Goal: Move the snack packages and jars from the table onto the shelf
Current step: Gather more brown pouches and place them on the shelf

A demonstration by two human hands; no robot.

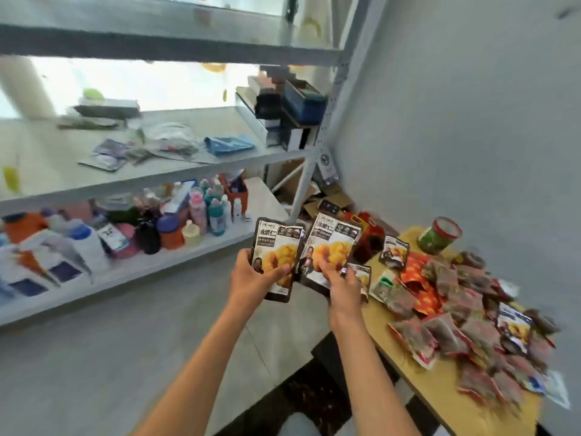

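Gripping one snack pouch (276, 259) in the left hand (255, 273) and another pouch (330, 247) in the right hand (341, 283), the person looks mid-carry, next needing a free spot on the shelf (195, 247).

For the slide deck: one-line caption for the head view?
Left hand and right hand each hold a chestnut snack pouch between the cluttered shelf and the snack-covered table.
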